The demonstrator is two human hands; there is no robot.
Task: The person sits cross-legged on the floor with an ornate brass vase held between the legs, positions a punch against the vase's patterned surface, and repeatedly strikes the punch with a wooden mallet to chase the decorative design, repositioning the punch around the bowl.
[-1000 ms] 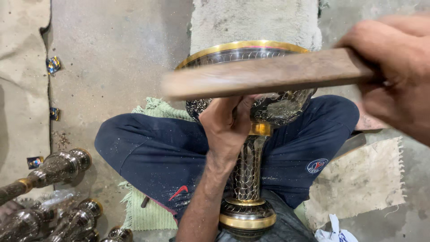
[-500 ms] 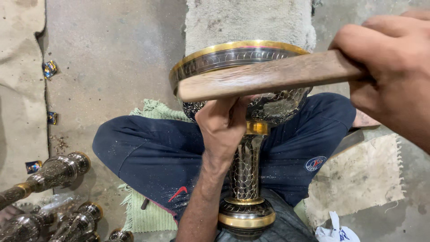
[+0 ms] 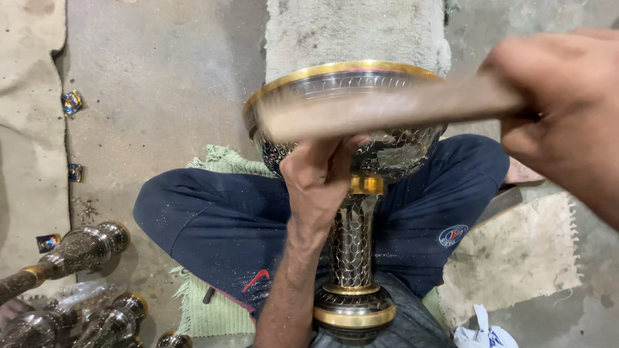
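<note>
Nearest the camera, the right hand [image 3: 567, 122] is closing its fingers [image 3: 516, 71] in a fist round the end of a flat wooden stick [image 3: 387, 109], whose long axis is running leftward from those fingers, nearly level, across the mouth of the brass goblet [image 3: 351, 193]. The stick is smeared by motion, so I cannot tell whether its far end is touching the gold rim [image 3: 335, 67] or passing just above it. Below the stick, the left hand [image 3: 319, 183] is wrapping the underside of the bowl where it meets the stem [image 3: 351, 241], fingers curled and pressed against the patterned metal (the thumb side is hidden behind the bowl). The goblet is standing upright, its long axis running straight down from those fingers to the banded foot [image 3: 353, 312], which is resting in the lap between the dark blue trousers [image 3: 213, 225]. The left hand is the nearer to the bowl; the right reaches it only through the stick. Farther off to the left, similar brass pieces [image 3: 77, 251] are lying on the concrete floor [image 3: 161, 77].
</note>
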